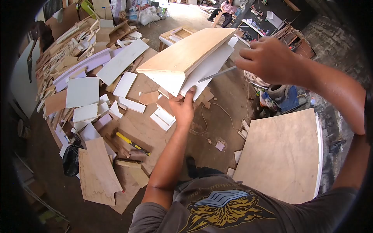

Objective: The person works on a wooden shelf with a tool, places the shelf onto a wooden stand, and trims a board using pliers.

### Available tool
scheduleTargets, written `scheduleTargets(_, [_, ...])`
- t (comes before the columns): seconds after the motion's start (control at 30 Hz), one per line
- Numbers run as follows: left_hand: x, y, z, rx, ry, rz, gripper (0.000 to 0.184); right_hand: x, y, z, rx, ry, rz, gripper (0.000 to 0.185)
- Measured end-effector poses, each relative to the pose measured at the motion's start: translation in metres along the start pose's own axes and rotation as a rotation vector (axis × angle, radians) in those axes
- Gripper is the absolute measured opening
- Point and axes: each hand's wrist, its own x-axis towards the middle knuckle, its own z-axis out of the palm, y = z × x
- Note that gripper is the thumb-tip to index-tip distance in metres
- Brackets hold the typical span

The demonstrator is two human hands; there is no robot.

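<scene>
A wooden box-like piece (pixel 186 52) with a plywood face and white inner panels is held up in front of me. My left hand (pixel 183 105) is closed on the lower edge of its white panel, thumb on top. My right hand (pixel 268 60) is closed in a fist around a slim grey metal tool (pixel 219 73), whose handle is hidden in the fingers. The tool's tip rests at or just over the white panel, beyond my left thumb; contact cannot be made out.
Wood and white board offcuts (pixel 83 93) cover the bench at left, with a yellow-black cutter knife (pixel 132 143) among them. A large plywood panel (pixel 279 155) stands at right. A cord (pixel 223 112) crosses the floor. A person (pixel 227 9) sits at the back.
</scene>
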Motion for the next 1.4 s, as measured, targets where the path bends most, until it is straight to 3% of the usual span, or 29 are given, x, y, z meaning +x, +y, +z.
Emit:
scheduleTargets(0.1, [0.0, -0.007, 0.001, -0.027, 0.029, 0.025, 0.033, 0.003, 0.007, -0.001, -0.242, 0.286, -0.121, 0.038])
scheduleTargets(0.2, [0.001, -0.013, 0.0, -0.024, 0.057, 0.004, 0.023, 0.015, 0.011, 0.003, -0.182, 0.275, -0.144, 0.032])
scheduleTargets(0.33, [0.004, -0.023, 0.002, -0.061, 0.085, 0.094, 0.02, 0.037, 0.009, -0.01, 0.253, -0.168, 0.304, 0.023])
scheduleTargets(0.4, [-0.001, -0.01, 0.003, -0.028, 0.072, -0.023, 0.021, 0.048, 0.01, -0.018, 0.504, -0.275, 0.485, 0.023])
scheduleTargets(0.5, [-0.004, 0.009, 0.0, 0.05, 0.032, -0.215, 0.022, 0.04, 0.016, -0.015, 0.433, -0.305, 0.385, 0.026])
scheduleTargets(0.6, [-0.001, 0.0, 0.001, -0.003, 0.051, -0.063, 0.021, 0.014, 0.014, 0.008, 0.201, -0.024, 0.228, 0.032])
scheduleTargets(0.7, [0.002, -0.014, 0.002, -0.023, 0.08, 0.069, 0.021, -0.001, 0.015, 0.016, 0.04, 0.122, 0.024, 0.036])
scheduleTargets(0.8, [0.001, -0.013, 0.001, -0.007, 0.059, 0.032, 0.024, -0.002, 0.014, 0.011, -0.085, 0.284, -0.012, 0.03])
scheduleTargets(0.9, [0.0, -0.008, -0.001, -0.018, 0.012, -0.031, 0.027, 0.001, 0.016, 0.014, 0.028, 0.155, -0.009, 0.03])
scheduleTargets(1.0, [0.001, -0.009, -0.004, -0.032, -0.036, -0.032, 0.028, 0.013, 0.013, 0.004, -0.149, 0.035, -0.075, 0.029])
scheduleTargets(1.07, [0.002, -0.018, 0.002, -0.14, 0.006, 0.097, 0.025, 0.025, 0.015, -0.006, -0.072, -0.063, -0.006, 0.026])
scheduleTargets(1.2, [0.003, -0.019, 0.001, -0.136, 0.027, 0.095, 0.026, 0.037, 0.015, -0.014, 0.12, -0.187, 0.18, 0.025])
scheduleTargets(1.3, [0.003, -0.021, 0.0, -0.076, 0.024, 0.115, 0.027, 0.03, 0.007, -0.01, 0.232, -0.037, 0.223, 0.03])
scheduleTargets(1.4, [0.003, -0.022, 0.0, -0.055, 0.033, 0.108, 0.027, 0.035, 0.026, 0.013, 0.558, -0.263, 0.296, 0.033])
